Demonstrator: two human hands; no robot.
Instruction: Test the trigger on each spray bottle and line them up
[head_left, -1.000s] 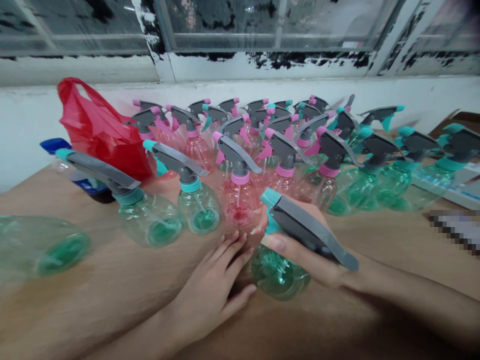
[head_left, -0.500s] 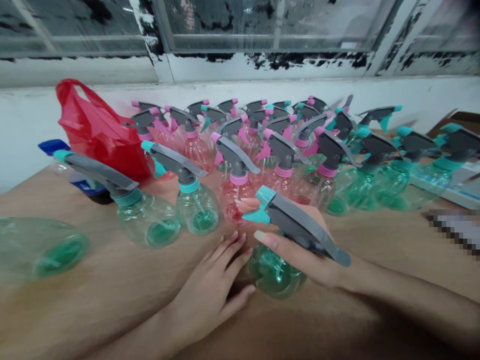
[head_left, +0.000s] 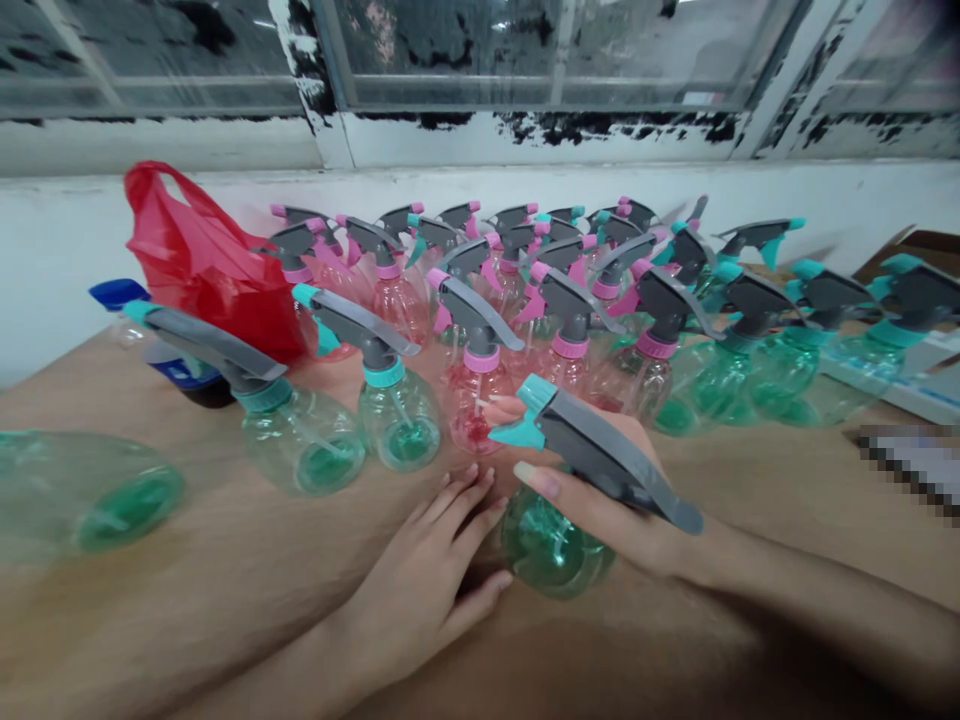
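My right hand (head_left: pixel 607 510) is wrapped round the neck of a green spray bottle (head_left: pixel 551 550) with a grey and teal trigger head, its nozzle pointing left and away. The bottle's collar is hidden behind the fingers. Just left of it, my left hand (head_left: pixel 435 570) lies flat on the wooden table (head_left: pixel 247 610), fingers stretched out and a little apart, holding nothing. Beyond my hands, a pink spray bottle (head_left: pixel 478 405) and a green spray bottle with a teal collar (head_left: pixel 401 425) stand nearest.
Several pink and green spray bottles (head_left: pixel 652 340) crowd the back of the table. At left are a red plastic bag (head_left: pixel 217 280), a dark bottle with a blue label (head_left: pixel 184 370) and a green bottle (head_left: pixel 90 495). A pixelated flat object (head_left: pixel 915 465) lies at right, near a cardboard box (head_left: pixel 915 245).
The view has shifted slightly, so the background things sit a little further right and lower. Both hands and the held spray bottle keep the same pose.
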